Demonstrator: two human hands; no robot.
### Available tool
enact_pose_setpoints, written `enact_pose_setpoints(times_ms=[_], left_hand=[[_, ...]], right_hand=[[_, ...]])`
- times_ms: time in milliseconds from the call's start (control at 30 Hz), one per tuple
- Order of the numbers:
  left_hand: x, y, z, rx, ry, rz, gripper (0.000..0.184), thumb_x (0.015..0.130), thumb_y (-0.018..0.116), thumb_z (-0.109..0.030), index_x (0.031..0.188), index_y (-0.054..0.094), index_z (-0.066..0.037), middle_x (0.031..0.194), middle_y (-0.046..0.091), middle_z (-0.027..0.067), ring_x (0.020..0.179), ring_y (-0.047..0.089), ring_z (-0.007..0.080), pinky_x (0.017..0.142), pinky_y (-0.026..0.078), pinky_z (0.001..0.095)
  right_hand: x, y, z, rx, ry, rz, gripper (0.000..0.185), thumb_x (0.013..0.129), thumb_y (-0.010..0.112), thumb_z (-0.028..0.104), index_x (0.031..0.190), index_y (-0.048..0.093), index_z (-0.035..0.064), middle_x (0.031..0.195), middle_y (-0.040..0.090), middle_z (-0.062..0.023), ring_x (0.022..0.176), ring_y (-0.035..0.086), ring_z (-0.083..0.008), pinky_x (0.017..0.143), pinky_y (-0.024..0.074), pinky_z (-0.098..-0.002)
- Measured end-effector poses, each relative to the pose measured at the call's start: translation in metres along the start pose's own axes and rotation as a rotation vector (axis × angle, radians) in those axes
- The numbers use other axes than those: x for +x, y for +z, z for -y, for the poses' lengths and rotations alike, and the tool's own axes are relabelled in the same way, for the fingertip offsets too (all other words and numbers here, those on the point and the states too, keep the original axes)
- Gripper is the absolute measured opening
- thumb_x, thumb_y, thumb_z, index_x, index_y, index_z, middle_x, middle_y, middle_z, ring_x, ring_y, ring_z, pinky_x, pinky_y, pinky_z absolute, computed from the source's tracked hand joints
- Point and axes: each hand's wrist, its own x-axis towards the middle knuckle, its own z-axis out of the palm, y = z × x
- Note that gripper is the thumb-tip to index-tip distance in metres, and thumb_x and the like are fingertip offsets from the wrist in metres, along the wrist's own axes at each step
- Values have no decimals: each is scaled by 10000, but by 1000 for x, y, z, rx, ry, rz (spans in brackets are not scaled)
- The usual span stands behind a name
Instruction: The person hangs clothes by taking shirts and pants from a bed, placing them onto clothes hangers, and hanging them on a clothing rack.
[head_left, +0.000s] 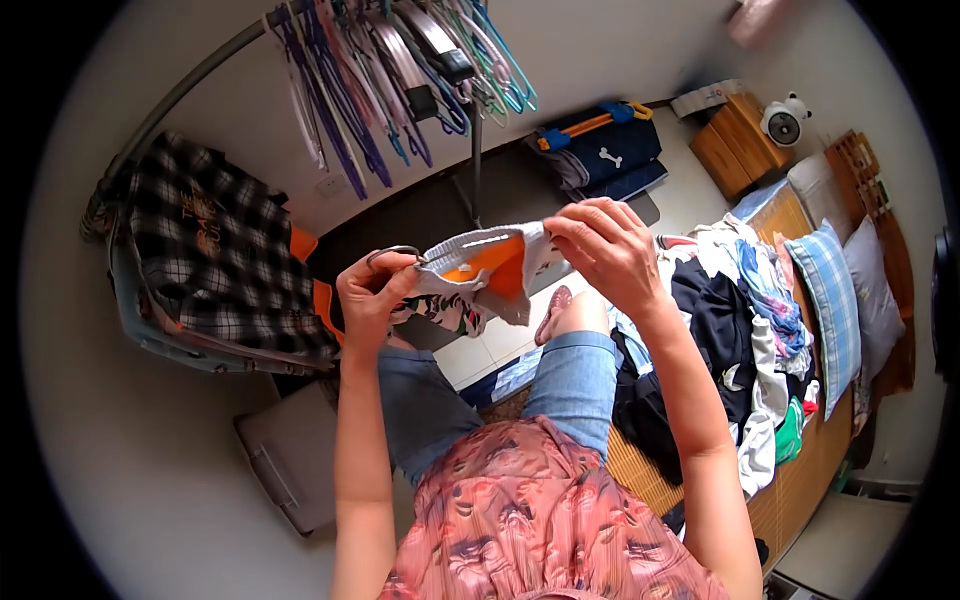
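Observation:
A garment with a ribbed grey waistband (470, 243), orange inside and a dark, reddish and white print below, is stretched between my hands above my lap. My left hand (376, 292) pinches the left end of the band. A thin dark loop (392, 251) curves over its fingers, and I cannot tell what it belongs to. At the opposite end, my right hand (608, 248) is closed on the band with bent fingers. The opening of the garment faces up toward me.
Hangers (375, 90) hang on a rack ahead. A plaid shirt (215, 255) drapes over a container on the left, above a grey suitcase (290, 450). Piled clothes (715, 300) cover part of the bed mat (800, 510) at right, near pillows (828, 295). A wooden cabinet (735, 145) stands farther back.

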Motion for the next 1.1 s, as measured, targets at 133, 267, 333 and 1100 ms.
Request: enact_pose_setpoints(times_ms=[133,267,333,1100], left_hand=[[-2,-7,-4,68,-31,71,82,831,673,14,904,708,3,747,615,-40,640,503,3,565,384,156],[-2,-5,0,76,-62,172,85,839,673,2,917,708,8,753,630,-33,635,502,-5,543,379,151],[-1,-2,1,110,-81,226,82,840,675,0,914,707,9,753,634,-31,634,508,-6,537,384,147],[21,-32,-5,1058,276,39,204,739,673,19,933,669,-47,895,617,73,849,595,279,768,475,368]], right_hand=[[5,0,3,145,21,171,145,721,727,126,849,668,96,817,661,-17,766,645,-167,676,537,-305],[3,1,8,375,216,236,99,753,692,61,850,674,65,783,660,-63,718,656,-214,638,540,-317],[7,3,17,526,354,197,94,776,679,57,870,678,59,795,662,-72,724,657,-223,635,539,-317],[-63,1,-36,660,685,-190,97,854,615,-15,938,662,-4,836,626,-48,794,564,-137,745,430,-242]])
